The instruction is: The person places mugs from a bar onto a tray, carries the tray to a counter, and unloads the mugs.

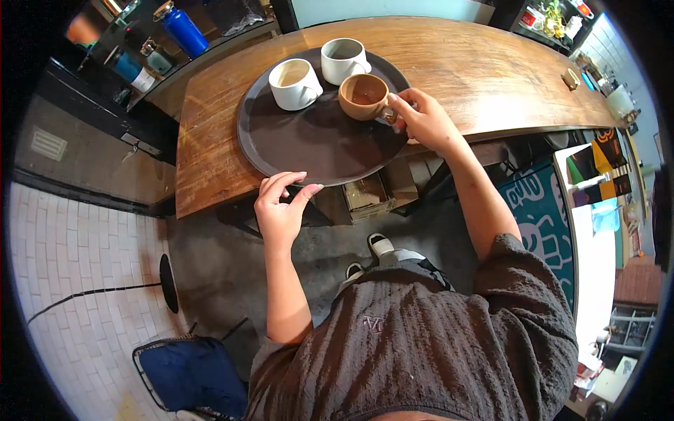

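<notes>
A round dark brown tray (pixel 316 144) lies on a wooden counter (pixel 456 70), its near rim jutting over the counter's edge. On it stand two white mugs (pixel 295 84) (pixel 342 59) and a tan mug (pixel 363 96). My right hand (pixel 421 119) pinches the tan mug's handle at the tray's right side. My left hand (pixel 281 207) grips the tray's near rim, thumb on top and fingers curled under it.
Cardboard boxes (pixel 368 196) sit under the counter by my shoes. A blue bottle (pixel 184 31) and cans stand on a dark shelf at far left. A blue-seated chair (pixel 189 372) is at lower left on white tile. A teal patterned mat (pixel 544 217) lies to the right.
</notes>
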`<state>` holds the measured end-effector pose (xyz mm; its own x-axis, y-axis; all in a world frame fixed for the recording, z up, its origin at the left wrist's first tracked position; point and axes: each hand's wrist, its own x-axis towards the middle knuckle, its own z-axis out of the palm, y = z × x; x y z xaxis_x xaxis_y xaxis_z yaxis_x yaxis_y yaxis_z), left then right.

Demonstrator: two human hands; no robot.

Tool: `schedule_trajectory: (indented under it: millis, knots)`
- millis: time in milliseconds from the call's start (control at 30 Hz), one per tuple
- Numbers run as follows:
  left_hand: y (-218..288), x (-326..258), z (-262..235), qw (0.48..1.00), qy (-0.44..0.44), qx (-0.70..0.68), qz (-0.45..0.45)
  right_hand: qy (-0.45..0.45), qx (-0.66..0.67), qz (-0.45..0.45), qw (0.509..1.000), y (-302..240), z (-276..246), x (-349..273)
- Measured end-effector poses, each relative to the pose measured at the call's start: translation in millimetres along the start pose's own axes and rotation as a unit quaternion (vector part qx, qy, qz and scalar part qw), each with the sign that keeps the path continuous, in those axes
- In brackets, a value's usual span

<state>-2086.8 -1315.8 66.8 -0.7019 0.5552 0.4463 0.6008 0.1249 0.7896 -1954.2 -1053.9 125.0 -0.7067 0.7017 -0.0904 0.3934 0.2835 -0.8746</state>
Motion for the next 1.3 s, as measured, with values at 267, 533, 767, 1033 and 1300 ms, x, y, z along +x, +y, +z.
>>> schedule_trajectory:
  millis: [267, 533, 767, 1033, 1300]
  knots:
    - [-3.7, 2.0, 5.8, 0.999, 0.007, 0.008, 0.03, 0.088, 0.071, -0.039, 0.993, 19.6, -20.1, -32.9]
    - [54.4, 2.8, 27.1, 0.999, 0.025, -0.028, -0.032, 0.169, 0.132, 0.006, 0.977, 61.3, -96.2, -56.0]
    - [114.8, 7.1, 131.9, 0.99, -0.086, -0.113, -0.024, 0.276, 0.214, 0.002, 0.937, 144.5, -198.4, -55.8]
    - [187.3, 44.8, 346.5, 0.981, -0.125, -0.151, -0.013, 0.356, 0.245, 0.011, 0.902, 282.5, -401.2, -3.4]
    - [237.3, 68.5, 501.0, 0.974, -0.155, -0.127, -0.107, 0.411, 0.241, 0.04, 0.879, 352.7, -594.6, 91.1]
